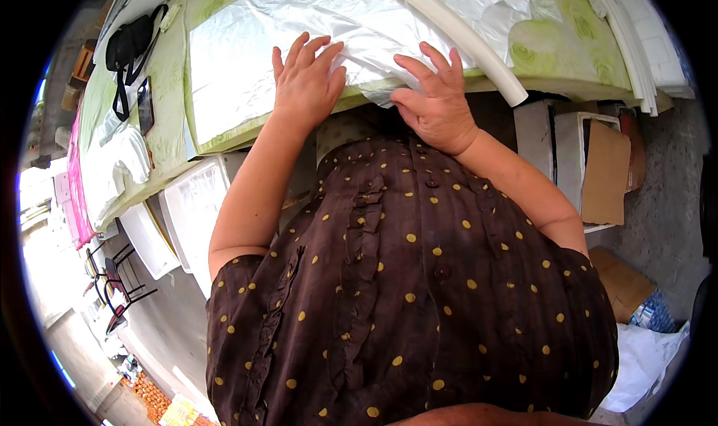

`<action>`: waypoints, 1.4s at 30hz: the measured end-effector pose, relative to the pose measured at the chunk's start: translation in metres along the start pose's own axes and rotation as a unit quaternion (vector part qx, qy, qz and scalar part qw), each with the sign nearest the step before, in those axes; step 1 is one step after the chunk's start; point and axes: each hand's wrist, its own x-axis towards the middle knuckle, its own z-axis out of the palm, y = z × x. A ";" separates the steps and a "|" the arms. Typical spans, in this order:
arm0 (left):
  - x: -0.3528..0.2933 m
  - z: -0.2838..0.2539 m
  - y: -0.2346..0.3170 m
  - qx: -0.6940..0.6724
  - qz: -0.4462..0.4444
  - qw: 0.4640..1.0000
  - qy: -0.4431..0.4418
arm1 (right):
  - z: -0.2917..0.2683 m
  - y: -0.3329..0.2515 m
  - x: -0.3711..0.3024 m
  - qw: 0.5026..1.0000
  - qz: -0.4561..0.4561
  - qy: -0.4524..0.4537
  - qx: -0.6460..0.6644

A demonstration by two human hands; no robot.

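Note:
A thin white plastic sheet (pixel 239 67) lies wrinkled over a green patterned table cover (pixel 538 52). My left hand (pixel 307 82) rests on or just above the sheet, open, its fingers spread and pointing away from me. At the table's near edge, my right hand (pixel 441 108) has thumb and forefinger pinched together at the sheet's border, with the other fingers raised and apart. A long white tube (pixel 456 37) slants across the sheet just beyond my right hand, its near end sticking out past the table edge.
At the left of the table are a black bag (pixel 130 43), a phone (pixel 146 106) and white bags (pixel 120 164). White bins (pixel 196 194) stand below. Boxes (pixel 606 172) sit under the right side, thin white strips (pixel 628 48) above them. A chair (pixel 116 284) stands farther left.

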 end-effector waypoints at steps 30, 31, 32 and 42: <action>0.036 -0.026 0.001 -0.111 0.167 0.971 -0.129 | -0.023 0.022 -0.019 0.984 0.112 0.037 0.134; 0.038 -0.027 -0.002 -0.112 0.169 0.969 -0.138 | -0.023 0.024 -0.020 0.989 0.095 0.028 0.113; 0.041 -0.027 -0.006 -0.108 0.179 0.970 -0.123 | -0.023 0.026 -0.020 0.986 0.102 0.038 0.126; 0.062 -0.013 -0.106 -0.193 -0.150 0.966 0.084 | -0.020 0.025 -0.020 0.979 0.124 0.056 0.155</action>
